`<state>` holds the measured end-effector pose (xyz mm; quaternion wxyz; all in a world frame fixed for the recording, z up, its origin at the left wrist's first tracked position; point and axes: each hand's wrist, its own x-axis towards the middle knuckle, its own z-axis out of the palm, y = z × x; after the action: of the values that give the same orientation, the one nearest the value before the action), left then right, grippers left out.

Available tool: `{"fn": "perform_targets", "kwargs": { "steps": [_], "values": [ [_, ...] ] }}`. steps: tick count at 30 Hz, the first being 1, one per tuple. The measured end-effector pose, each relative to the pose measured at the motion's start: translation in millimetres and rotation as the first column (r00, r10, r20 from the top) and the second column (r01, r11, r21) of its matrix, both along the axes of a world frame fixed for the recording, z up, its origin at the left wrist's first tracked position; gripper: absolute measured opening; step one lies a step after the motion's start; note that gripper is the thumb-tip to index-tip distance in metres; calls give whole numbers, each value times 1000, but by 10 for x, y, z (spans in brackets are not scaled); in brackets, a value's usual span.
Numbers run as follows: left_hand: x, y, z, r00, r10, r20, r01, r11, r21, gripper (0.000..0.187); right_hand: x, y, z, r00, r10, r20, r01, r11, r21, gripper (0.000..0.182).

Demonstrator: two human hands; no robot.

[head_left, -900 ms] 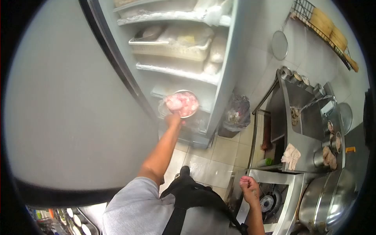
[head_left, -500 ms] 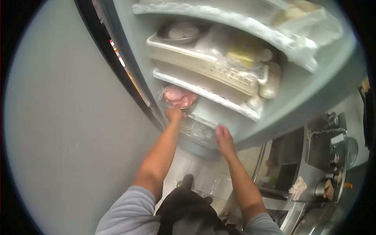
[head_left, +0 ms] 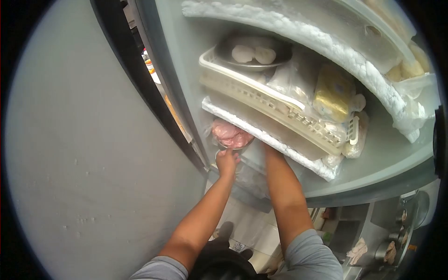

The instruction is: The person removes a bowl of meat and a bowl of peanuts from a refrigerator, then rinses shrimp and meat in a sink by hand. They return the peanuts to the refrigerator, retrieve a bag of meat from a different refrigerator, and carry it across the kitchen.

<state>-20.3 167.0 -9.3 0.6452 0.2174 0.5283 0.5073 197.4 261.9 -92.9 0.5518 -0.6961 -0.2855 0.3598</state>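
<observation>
Pink raw meat (head_left: pixel 232 134), partly in clear plastic, sits in a metal bowl (head_left: pixel 237 148) at the left of a lower freezer compartment. My left hand (head_left: pixel 226 162) is at the bowl's near rim, fingers curled closed against it. My right forearm (head_left: pixel 283 179) reaches into the same compartment, to the right of the bowl. The frosted shelf (head_left: pixel 268 136) above hides my right hand, so its fingers do not show.
Above, a cream plastic basket (head_left: pixel 252 90) carries a metal pan (head_left: pixel 254 64) with two pale lumps and a yellow package (head_left: pixel 333 93). Thick frost lines the upper shelf (head_left: pixel 317 42). The grey door (head_left: pixel 79 140) stands at left; a counter (head_left: pixel 373 233) with pots is at lower right.
My right hand has moved from the compartment's front edge to deep inside, under the frosted shelf. My left hand stays at the bowl. The view has shifted, with the shelves now lower and further right.
</observation>
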Motion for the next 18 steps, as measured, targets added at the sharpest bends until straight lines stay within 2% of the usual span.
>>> {"fn": "perform_targets", "kwargs": {
  "steps": [4, 7, 8, 9, 10, 11, 12, 13, 14, 15, 16, 18],
  "values": [
    [-37, -25, 5, 997, -68, -36, 69, 997, 31, 42, 89, -52, 11, 1000, 21, 1, -21, 999, 31, 56],
    [-57, -226, 75, 999, 20, 29, -20, 1000, -21, 42, -45, -296, 1, 996, 92, 4, -92, 990, 108, 56],
    [-107, -367, 97, 999, -43, 11, 44, 999, -26, 40, -183, -536, -36, 991, 132, -11, -128, 978, 167, 57],
    [-168, -530, 104, 994, -106, -6, 106, 994, -31, 37, -346, -852, 8, 986, 164, -42, -151, 965, 214, 57],
    [-259, -703, -50, 970, -225, -96, 219, 974, -64, 35, -652, -1373, 501, 989, 124, -81, -105, 973, 207, 55],
    [-377, -913, -288, 924, -338, -180, 323, 940, -107, 32, -853, -1797, 536, 982, 109, -153, -75, 975, 211, 53],
    [-521, -1219, -460, 847, -438, -302, 406, 899, -165, 29, -977, -2255, 538, 986, 165, -37, -159, 978, 138, 47],
    [-693, -1556, -723, 817, -449, -361, 425, 893, -149, 22, -1081, -2673, 344, 972, 237, -10, -234, 964, 123, 39],
    [-905, -1883, -902, 808, -507, -299, 431, 856, -288, 23, -1162, -3126, 260, 944, 326, 52, -329, 943, 57, 33],
    [-1166, -2254, -999, 786, -554, -273, 463, 821, -334, 28, -1206, -3572, 88, 907, 419, 46, -422, 901, 99, 32],
    [-1469, -2603, -1075, 745, -613, -263, 501, 775, -385, 34, -1220, -4013, 43, 876, 481, -35, -481, 877, 8, 32],
    [-2066, -3229, -1184, 657, -704, -270, 494, 672, -552, 34, -1105, -4788, -58, 822, 569, 17, -560, 813, -161, 34]
  ]
}}
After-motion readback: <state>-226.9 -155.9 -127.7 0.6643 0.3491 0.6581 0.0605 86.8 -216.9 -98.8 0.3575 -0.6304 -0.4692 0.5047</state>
